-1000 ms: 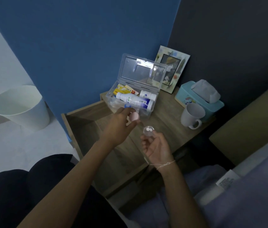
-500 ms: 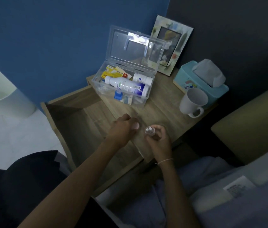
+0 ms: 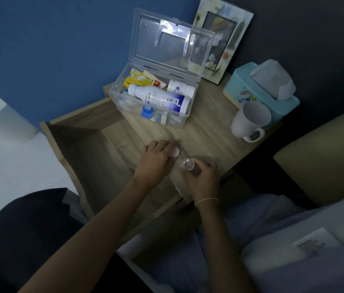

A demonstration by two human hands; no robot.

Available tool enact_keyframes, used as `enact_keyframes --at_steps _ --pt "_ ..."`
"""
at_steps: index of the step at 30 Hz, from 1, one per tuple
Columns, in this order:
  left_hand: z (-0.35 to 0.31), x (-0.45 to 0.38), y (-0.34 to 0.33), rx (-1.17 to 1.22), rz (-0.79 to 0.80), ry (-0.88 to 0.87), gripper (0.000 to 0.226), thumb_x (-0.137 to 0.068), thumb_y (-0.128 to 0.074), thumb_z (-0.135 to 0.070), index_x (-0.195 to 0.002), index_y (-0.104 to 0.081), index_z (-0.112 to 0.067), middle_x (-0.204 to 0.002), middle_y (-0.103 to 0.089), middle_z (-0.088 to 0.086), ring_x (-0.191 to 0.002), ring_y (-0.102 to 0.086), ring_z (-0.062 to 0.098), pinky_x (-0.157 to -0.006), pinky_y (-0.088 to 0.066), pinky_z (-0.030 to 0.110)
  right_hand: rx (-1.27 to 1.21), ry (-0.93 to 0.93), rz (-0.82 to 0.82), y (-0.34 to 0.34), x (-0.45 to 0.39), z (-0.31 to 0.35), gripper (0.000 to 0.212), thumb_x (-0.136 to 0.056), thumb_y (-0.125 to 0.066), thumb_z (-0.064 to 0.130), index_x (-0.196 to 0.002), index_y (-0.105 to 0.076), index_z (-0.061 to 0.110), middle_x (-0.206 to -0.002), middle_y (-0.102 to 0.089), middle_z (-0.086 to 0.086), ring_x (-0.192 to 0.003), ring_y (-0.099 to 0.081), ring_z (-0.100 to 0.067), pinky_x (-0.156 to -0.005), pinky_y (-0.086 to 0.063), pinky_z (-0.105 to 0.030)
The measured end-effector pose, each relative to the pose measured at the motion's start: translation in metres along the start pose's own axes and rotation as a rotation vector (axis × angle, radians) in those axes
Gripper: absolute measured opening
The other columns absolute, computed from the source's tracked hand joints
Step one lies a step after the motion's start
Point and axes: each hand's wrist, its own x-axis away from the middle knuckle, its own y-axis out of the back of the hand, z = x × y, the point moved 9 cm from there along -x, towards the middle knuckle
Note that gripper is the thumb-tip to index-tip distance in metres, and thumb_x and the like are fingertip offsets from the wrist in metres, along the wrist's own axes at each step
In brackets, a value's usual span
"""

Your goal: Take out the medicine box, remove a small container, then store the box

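Note:
The clear plastic medicine box (image 3: 189, 115) stands open on the wooden nightstand, its lid tilted back against the wall. A large white bottle (image 3: 158, 99), a smaller white bottle and yellow packets lie inside. My right hand (image 3: 203, 178) holds a small clear container (image 3: 187, 164) near the nightstand's front edge. Just left of it, my left hand (image 3: 156, 159) grips a small pink cap (image 3: 175, 152). Both hands are low, close to the tabletop.
The nightstand drawer (image 3: 86, 149) is pulled out to the left. A white mug (image 3: 249, 121), a teal tissue box (image 3: 259, 92) and a picture frame (image 3: 219, 39) stand at the back right. A bed edge lies on the right, a white bin at far left.
Both hands have drawn back from the box toward the nightstand's front edge and come down near the tabletop. The view has tilted and moved closer.

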Motion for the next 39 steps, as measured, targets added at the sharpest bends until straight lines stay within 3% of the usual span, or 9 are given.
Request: enact_keyframes --at_steps 2,7,12,17,22,27,31,34,39 --pt "-0.001 0.000 0.002 0.006 -0.013 0.004 0.041 -0.097 -0.044 -0.037 -0.133 -0.048 -0.018 -0.132 -0.054 0.003 -0.115 -0.048 0.027 -0.096 -0.036 0.040 0.016 -0.010 0.017 -0.003 0.000 -0.001 0.025 -0.079 -0.070 0.021 -0.103 -0.071 0.017 -0.109 -0.065 -0.013 -0.109 -0.051 -0.023 -0.083 -0.033 -0.019" --pt "-0.009 0.009 0.009 -0.010 -0.081 -0.079 0.037 -0.096 -0.048 -0.029 -0.129 -0.054 -0.012 -0.133 -0.056 0.008 -0.114 -0.054 0.029 -0.094 -0.041 0.040 -0.018 -0.008 0.017 -0.003 0.002 0.002 0.047 -0.073 -0.076 0.024 -0.119 -0.064 0.020 -0.117 -0.058 -0.015 -0.112 -0.051 -0.029 -0.098 -0.042 -0.034" --pt "-0.010 0.024 0.008 -0.018 -0.132 -0.179 0.034 -0.094 -0.056 -0.020 -0.127 -0.058 -0.012 -0.125 -0.064 0.008 -0.107 -0.062 0.029 -0.091 -0.050 0.041 -0.002 0.052 -0.017 -0.001 0.006 0.007 0.031 -0.074 -0.075 0.016 -0.104 -0.068 0.014 -0.105 -0.065 -0.012 -0.106 -0.054 -0.030 -0.090 -0.039 -0.028" --pt "-0.010 0.029 0.005 -0.019 -0.130 -0.202 0.034 -0.094 -0.056 -0.022 -0.127 -0.058 -0.014 -0.125 -0.064 0.007 -0.107 -0.062 0.027 -0.092 -0.049 0.040 0.010 0.059 -0.037 0.002 0.009 0.009 0.031 -0.074 -0.074 0.014 -0.104 -0.068 0.010 -0.105 -0.066 -0.014 -0.105 -0.056 -0.031 -0.091 -0.042 -0.033" --pt "-0.007 0.021 0.010 -0.004 -0.126 -0.160 0.036 -0.096 -0.050 -0.027 -0.126 -0.056 -0.009 -0.128 -0.060 0.015 -0.116 -0.056 0.030 -0.101 -0.043 0.042 -0.074 -0.038 -0.022 0.003 0.005 0.005 0.058 -0.073 -0.078 0.028 -0.125 -0.056 0.016 -0.110 -0.062 -0.010 -0.106 -0.056 -0.024 -0.093 -0.045 -0.039" --pt "0.007 0.003 0.008 0.000 -0.049 -0.092 0.047 -0.098 -0.044 -0.025 -0.142 -0.038 -0.008 -0.145 -0.043 0.016 -0.135 -0.039 0.030 -0.116 -0.028 0.044 -0.114 0.052 -0.182 0.038 -0.014 0.031 0.051 -0.077 -0.073 0.031 -0.123 -0.056 0.023 -0.116 -0.056 0.004 -0.104 -0.055 -0.016 -0.089 -0.051 -0.041" --pt "0.018 -0.013 0.009 -0.009 -0.042 -0.059 0.049 -0.098 -0.044 -0.021 -0.142 -0.036 -0.003 -0.149 -0.038 0.019 -0.139 -0.033 0.033 -0.118 -0.021 0.043 -0.137 0.145 -0.507 0.098 -0.041 0.058 0.039 -0.077 -0.072 0.014 -0.115 -0.064 0.008 -0.120 -0.058 -0.016 -0.112 -0.056 -0.030 -0.099 -0.047 -0.047" --pt "0.032 -0.023 0.004 0.001 0.006 0.005 0.050 -0.100 -0.039 -0.023 -0.144 -0.030 -0.001 -0.154 -0.029 0.019 -0.145 -0.022 0.031 -0.121 -0.015 0.042 -0.142 0.079 -0.699 0.134 -0.055 0.058 0.042 -0.074 -0.075 0.010 -0.114 -0.063 0.007 -0.125 -0.053 -0.019 -0.120 -0.050 -0.032 -0.102 -0.038 -0.028" --pt "0.039 -0.023 -0.003 0.022 0.036 0.026 0.062 -0.098 -0.025 -0.041 -0.144 -0.029 0.000 -0.154 -0.025 0.021 -0.146 -0.019 0.033 -0.120 -0.014 0.045 -0.117 -0.109 -0.611 0.136 -0.080 0.020 0.078 -0.070 -0.081 0.016 -0.138 -0.043 0.011 -0.141 -0.041 -0.016 -0.133 -0.037 -0.030 -0.108 -0.033 -0.034"
